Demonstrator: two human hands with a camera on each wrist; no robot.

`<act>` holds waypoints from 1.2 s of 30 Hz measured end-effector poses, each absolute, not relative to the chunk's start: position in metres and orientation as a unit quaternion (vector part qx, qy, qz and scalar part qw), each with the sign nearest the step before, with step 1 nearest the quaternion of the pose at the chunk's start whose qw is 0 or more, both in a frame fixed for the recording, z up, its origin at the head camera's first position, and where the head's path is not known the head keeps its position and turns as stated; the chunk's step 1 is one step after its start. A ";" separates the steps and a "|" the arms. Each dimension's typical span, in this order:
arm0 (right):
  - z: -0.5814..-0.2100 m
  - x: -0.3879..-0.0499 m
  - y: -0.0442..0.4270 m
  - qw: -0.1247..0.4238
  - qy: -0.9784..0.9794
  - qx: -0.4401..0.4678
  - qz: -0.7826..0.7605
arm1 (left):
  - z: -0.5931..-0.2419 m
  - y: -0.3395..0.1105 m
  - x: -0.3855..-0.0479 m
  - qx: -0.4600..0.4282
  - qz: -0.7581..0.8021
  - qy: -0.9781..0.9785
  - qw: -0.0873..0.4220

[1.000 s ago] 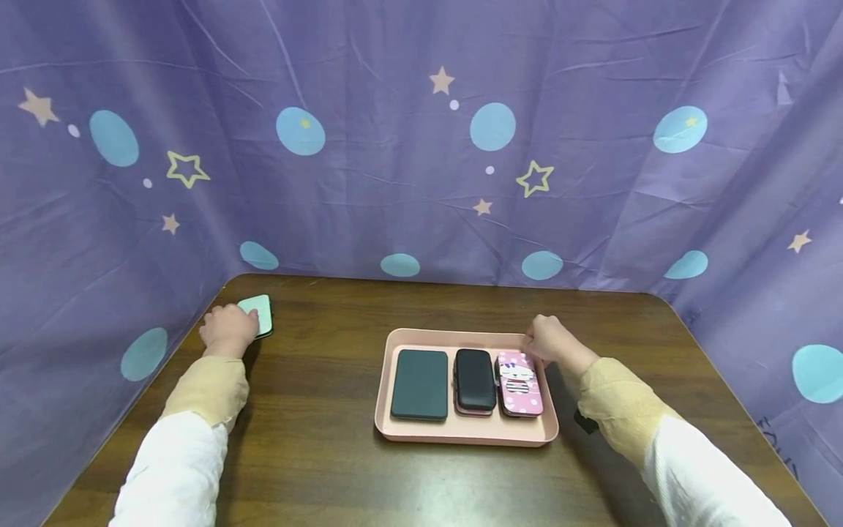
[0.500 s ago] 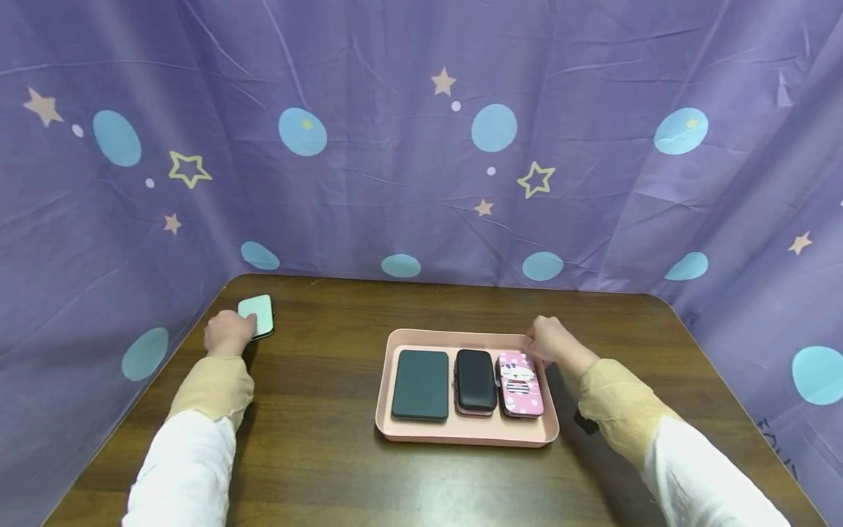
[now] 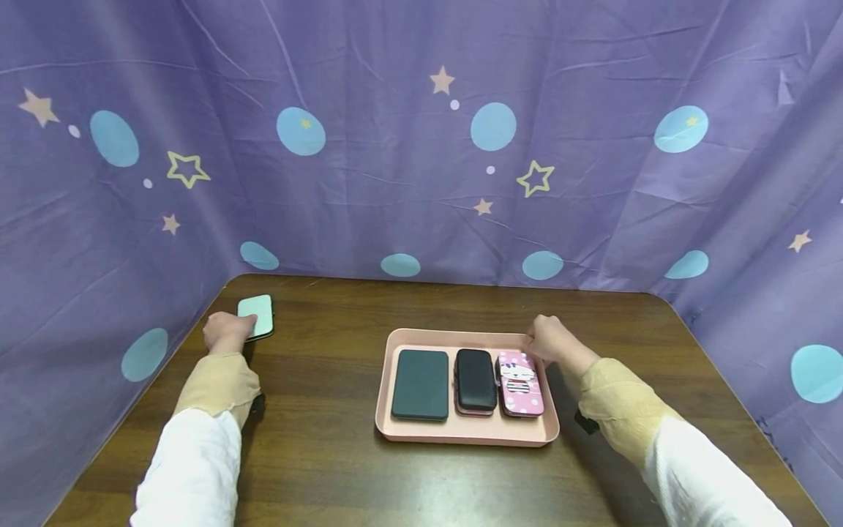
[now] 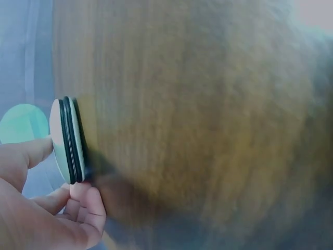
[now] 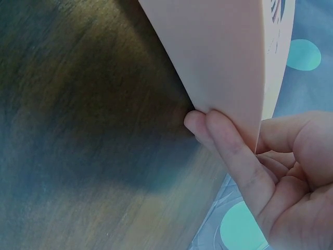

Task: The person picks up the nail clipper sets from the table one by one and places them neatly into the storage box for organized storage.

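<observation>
A small flat mint-green case (image 3: 257, 313) with rounded corners lies at the table's far left; the left wrist view shows dark bands along its edge. My left hand (image 3: 227, 331) pinches its near-left part, thumb on the top and the other fingers curled at its edge. Centre right stands a shallow pink tray (image 3: 461, 437). Its far right corner is gripped by my right hand (image 3: 552, 340), with fingertips (image 5: 223, 127) on the outside of the wall. Side by side in the tray lie a dark green flat case (image 3: 420, 384), a black case (image 3: 476, 380) and a pink cartoon-print case (image 3: 519, 384).
The brown wooden table (image 3: 316, 410) carries everything. A purple curtain (image 3: 395, 183) with stars and blue dots hangs along its back and sides. A small black object (image 3: 586, 422) shows by the right cuff, another by the left.
My left fingers have drawn back off the top of the mint-green case and curled by its edge, thumb still on it. The forearm has shifted slightly right. The right hand and tray keep their place.
</observation>
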State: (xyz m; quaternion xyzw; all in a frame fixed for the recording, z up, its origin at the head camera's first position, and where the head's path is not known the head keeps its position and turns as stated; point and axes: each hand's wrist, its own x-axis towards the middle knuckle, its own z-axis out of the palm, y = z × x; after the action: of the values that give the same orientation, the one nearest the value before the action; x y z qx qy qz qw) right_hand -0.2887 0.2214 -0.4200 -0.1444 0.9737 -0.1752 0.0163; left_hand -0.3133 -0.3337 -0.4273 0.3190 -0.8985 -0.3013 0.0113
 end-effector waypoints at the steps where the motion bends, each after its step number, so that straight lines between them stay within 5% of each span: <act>1: -0.420 -0.289 0.221 0.015 0.974 -0.144 -0.175 | -0.427 -0.334 -0.313 0.325 -0.312 -0.893 0.013; 19: -0.418 -0.288 0.220 0.027 0.974 -0.131 -0.183 | -0.428 -0.338 -0.322 0.376 -0.568 -0.730 0.060; 36: -0.421 -0.289 0.221 0.042 0.972 -0.118 -0.197 | -0.407 -0.337 -0.318 0.322 -0.722 -0.607 -0.073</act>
State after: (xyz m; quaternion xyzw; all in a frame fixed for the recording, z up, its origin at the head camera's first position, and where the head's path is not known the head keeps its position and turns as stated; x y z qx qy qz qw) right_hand -0.2886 0.2210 -0.4207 -0.1182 0.9723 -0.1974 0.0421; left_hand -0.3176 -0.3373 -0.4070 0.3225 -0.6073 -0.7224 -0.0727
